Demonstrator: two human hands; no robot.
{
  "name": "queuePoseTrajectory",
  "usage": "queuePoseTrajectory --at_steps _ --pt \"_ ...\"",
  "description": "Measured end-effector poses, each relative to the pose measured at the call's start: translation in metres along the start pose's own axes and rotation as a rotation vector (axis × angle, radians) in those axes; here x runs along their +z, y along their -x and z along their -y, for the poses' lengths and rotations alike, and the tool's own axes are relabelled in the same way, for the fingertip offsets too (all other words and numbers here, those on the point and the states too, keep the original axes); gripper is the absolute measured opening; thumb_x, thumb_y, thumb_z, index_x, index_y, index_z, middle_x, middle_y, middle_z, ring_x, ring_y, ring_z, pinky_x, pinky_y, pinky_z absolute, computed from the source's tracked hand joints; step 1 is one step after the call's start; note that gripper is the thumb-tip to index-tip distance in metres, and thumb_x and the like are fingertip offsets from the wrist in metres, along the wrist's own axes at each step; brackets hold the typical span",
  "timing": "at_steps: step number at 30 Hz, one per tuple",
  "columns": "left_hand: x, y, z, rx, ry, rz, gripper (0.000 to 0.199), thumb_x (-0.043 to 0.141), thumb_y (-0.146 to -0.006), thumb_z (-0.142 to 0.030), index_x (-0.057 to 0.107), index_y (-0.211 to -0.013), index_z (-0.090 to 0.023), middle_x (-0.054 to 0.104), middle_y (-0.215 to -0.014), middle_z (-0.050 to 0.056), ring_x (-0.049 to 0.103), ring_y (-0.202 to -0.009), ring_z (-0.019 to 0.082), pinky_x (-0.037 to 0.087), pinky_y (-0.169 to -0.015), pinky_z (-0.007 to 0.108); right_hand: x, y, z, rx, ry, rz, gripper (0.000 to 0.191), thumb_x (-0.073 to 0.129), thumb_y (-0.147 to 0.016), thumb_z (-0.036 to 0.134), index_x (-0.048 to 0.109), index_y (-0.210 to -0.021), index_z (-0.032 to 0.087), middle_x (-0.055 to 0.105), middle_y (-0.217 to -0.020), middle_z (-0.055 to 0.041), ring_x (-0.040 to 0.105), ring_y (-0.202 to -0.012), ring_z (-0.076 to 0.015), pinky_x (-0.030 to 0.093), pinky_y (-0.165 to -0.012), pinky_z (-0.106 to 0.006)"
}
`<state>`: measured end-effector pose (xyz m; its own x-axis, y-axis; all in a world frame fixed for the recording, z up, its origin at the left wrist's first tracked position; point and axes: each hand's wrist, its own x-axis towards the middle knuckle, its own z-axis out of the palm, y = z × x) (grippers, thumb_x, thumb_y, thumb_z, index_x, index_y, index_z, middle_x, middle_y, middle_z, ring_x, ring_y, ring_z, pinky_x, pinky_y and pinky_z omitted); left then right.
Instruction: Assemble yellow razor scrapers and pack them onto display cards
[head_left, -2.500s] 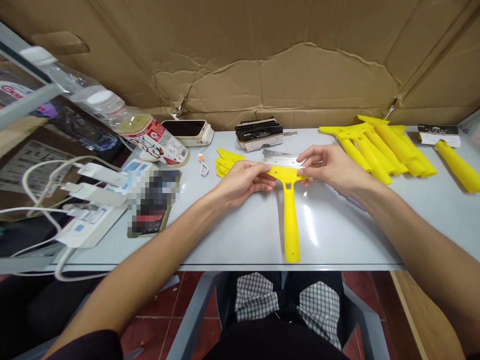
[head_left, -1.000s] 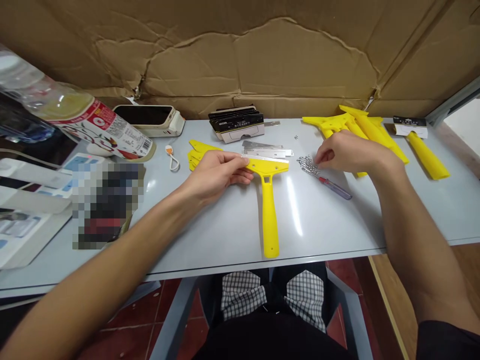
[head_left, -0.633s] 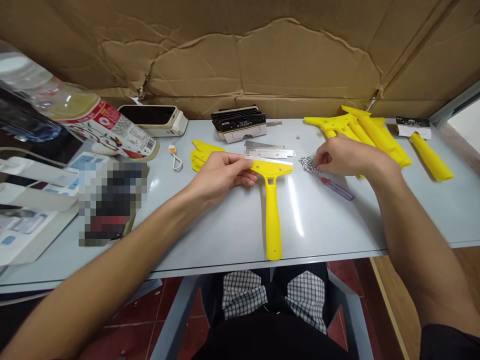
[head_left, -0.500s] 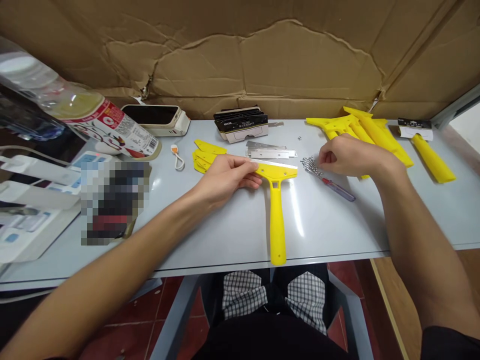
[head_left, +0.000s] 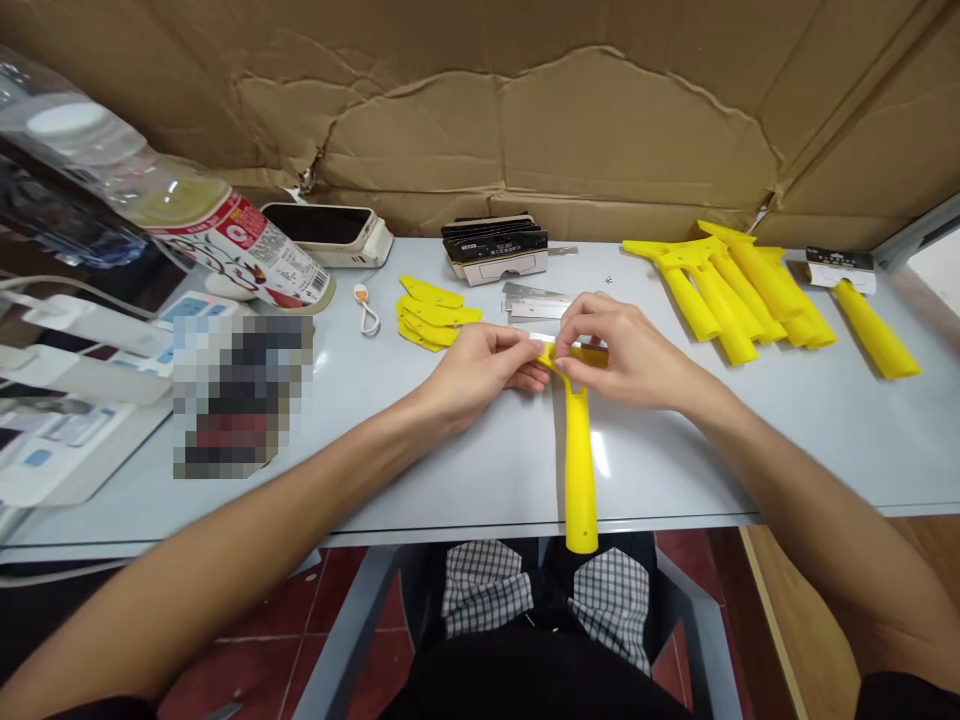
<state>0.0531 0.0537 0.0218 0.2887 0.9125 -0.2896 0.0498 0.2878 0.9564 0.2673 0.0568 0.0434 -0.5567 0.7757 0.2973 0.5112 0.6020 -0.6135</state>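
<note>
A yellow scraper [head_left: 580,470] lies with its handle toward me, the handle's end over the table's front edge. My left hand [head_left: 491,372] pinches the left end of its head. Over the right part of the head is my right hand [head_left: 626,355], thumb and forefinger pinched at the head near a screw hole; whatever is between those fingertips is too small to make out. Metal blades [head_left: 534,302] lie just behind the head. Flat yellow plates [head_left: 431,312] are piled left of the blades. The screw pile and screwdriver are hidden by my right hand.
Several yellow scraper handles [head_left: 739,290] lie at the back right, beside a packaged one [head_left: 874,325]. A black and white box [head_left: 499,250] stands at the back. Leftward are a bottle [head_left: 240,235], a white cable [head_left: 367,310] and power strips [head_left: 75,450].
My right hand has moved left from the screw pile to the scraper's head. The scraper has shifted slightly toward the right and front in view, with my left hand still on it.
</note>
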Motion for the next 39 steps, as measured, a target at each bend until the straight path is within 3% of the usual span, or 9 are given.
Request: queuePoseTrajectory --at_steps 5,11,20,39 --pt "0.002 0.001 0.0 0.011 -0.013 0.016 0.022 0.074 -0.095 -0.025 0.08 -0.076 -0.014 0.078 -0.075 0.01 0.072 -0.067 0.016 0.064 -0.075 0.031 0.006 0.0 -0.004 0.044 -0.03 -0.027 0.011 0.067 -0.094 0.023 0.076 -0.088 0.021 0.071 -0.103 -0.0084 0.068 -0.097 -0.0241 0.052 -0.089 -0.041" --pt "0.001 0.001 -0.002 -0.021 -0.002 -0.015 0.02 0.074 -0.097 -0.024 0.082 -0.083 -0.012 0.081 -0.08 0.012 0.074 -0.07 0.016 0.064 -0.077 0.031 -0.006 0.001 -0.004 0.038 -0.017 -0.06 0.014 0.065 -0.093 0.019 0.079 -0.094 0.02 0.073 -0.103 -0.0088 0.069 -0.094 -0.023 0.053 -0.083 -0.038" --pt "-0.001 0.0 -0.003 -0.023 -0.008 -0.009 0.019 0.075 -0.096 -0.025 0.083 -0.085 -0.013 0.08 -0.081 0.011 0.075 -0.072 0.016 0.064 -0.079 0.031 -0.006 0.006 -0.009 -0.093 0.05 0.038 0.053 0.053 -0.081 -0.001 0.083 -0.113 0.028 0.068 -0.117 -0.0072 0.067 -0.102 -0.024 0.053 -0.089 -0.039" --pt "-0.002 0.0 -0.002 -0.023 0.001 -0.014 0.019 0.076 -0.096 -0.025 0.082 -0.084 -0.012 0.08 -0.079 0.012 0.075 -0.07 0.017 0.064 -0.077 0.03 -0.005 0.006 -0.009 -0.099 0.087 0.023 0.043 0.052 -0.082 0.0 0.082 -0.104 0.021 0.07 -0.116 -0.0093 0.067 -0.093 -0.022 0.051 -0.082 -0.036"
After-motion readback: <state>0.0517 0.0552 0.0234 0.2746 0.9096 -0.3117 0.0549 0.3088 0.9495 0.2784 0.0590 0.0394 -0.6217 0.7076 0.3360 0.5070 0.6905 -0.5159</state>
